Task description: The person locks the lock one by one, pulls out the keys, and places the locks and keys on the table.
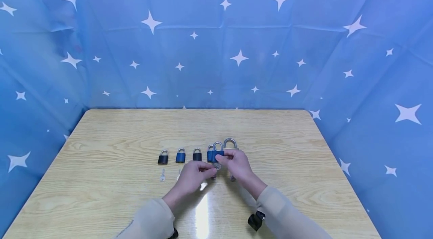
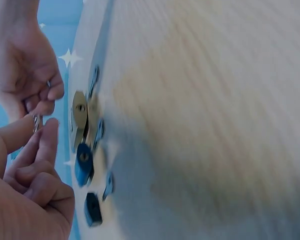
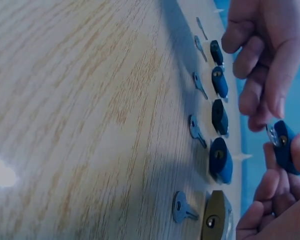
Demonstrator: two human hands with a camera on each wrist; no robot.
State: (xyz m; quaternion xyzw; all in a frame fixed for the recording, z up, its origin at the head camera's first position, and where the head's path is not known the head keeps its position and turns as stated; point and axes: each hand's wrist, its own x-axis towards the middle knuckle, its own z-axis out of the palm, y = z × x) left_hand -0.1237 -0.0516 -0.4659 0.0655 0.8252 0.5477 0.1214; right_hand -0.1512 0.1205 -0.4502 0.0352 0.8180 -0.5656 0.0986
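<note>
My right hand [image 1: 239, 164] holds up a blue padlock [image 1: 218, 152] by its body, with the steel shackle upward. A small silver key [image 2: 36, 122] is pinched between the thumb and index finger of my left hand [image 1: 193, 176]. In the right wrist view the key's head lies right at the keyhole face of the held padlock [image 3: 285, 146]. Whether its blade is inside the keyhole, I cannot tell. Behind the held padlock stands another blue padlock [image 1: 209, 154], partly covered. A larger brass padlock [image 3: 216, 216] is beside it, partly hidden by my right hand in the head view.
To the left in the same row stand a black padlock [image 1: 163, 159], a blue padlock [image 1: 180, 157] and another black padlock [image 1: 197, 156]. Loose keys lie in front of the row, among them a small key [image 1: 162, 176] and a larger key [image 3: 182, 207]. A starred blue curtain [image 1: 189, 51] surrounds the wooden table [image 1: 111, 137].
</note>
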